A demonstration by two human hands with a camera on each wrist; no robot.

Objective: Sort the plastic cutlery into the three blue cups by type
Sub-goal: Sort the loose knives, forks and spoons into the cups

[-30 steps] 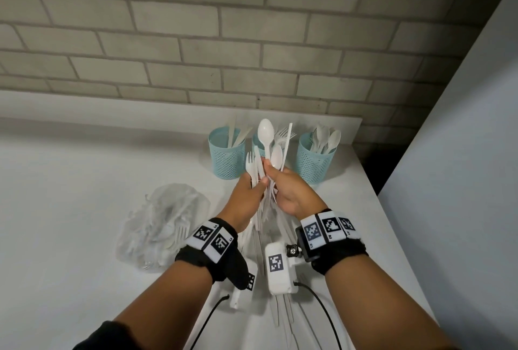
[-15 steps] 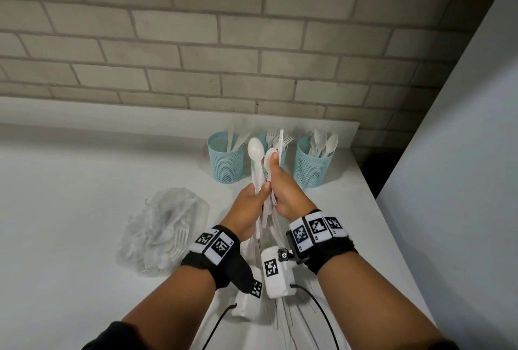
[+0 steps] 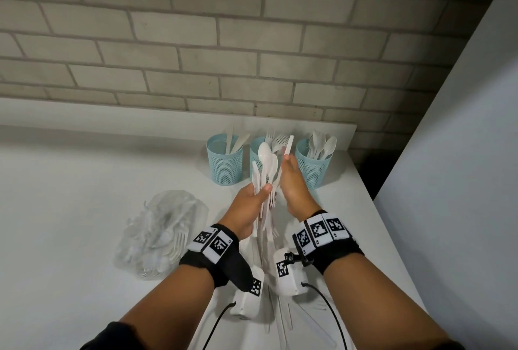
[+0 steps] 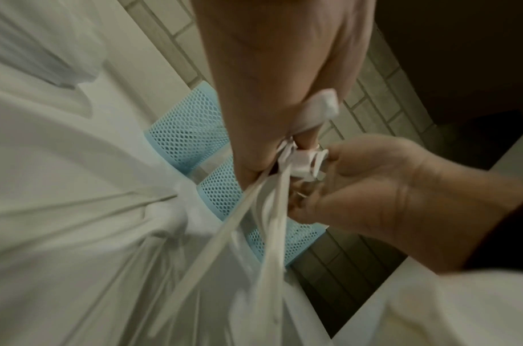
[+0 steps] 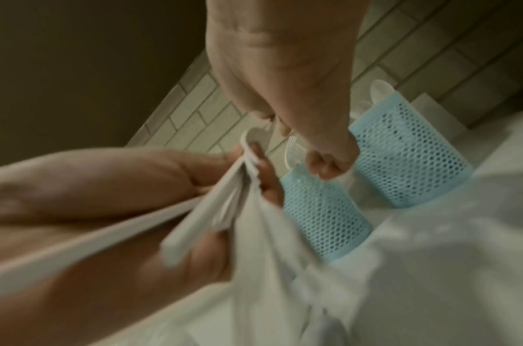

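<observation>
Since the earlier frame, the right hand [image 3: 294, 184] has drawn one white piece [image 3: 288, 145] clear of the bundle [image 3: 265, 178] and carries it, pinched in curled fingers, above the middle cup [image 3: 256, 157]; its working end is hidden, so its type cannot be confirmed. Left hand [image 3: 249, 204] grips the bundle upright, thumb across the handles, with two spoon bowls showing at the top and other handles below. Task status, as judged: partly complete. Left cup [image 3: 224, 164] holds knives, the middle cup forks, and the right cup [image 3: 311, 166] spoons, all standing handle-down in a row at the back of the white counter [image 3: 84, 195]. Outstanding work is considerable: the held bundle, several loose pieces [image 3: 283, 319] lying on the counter beneath the wrists, and a clear plastic bag [image 3: 162, 234] to the left containing further cutlery, forks among them. Both wrist views are blurred and add only that each hand is closed round white handles.
</observation>
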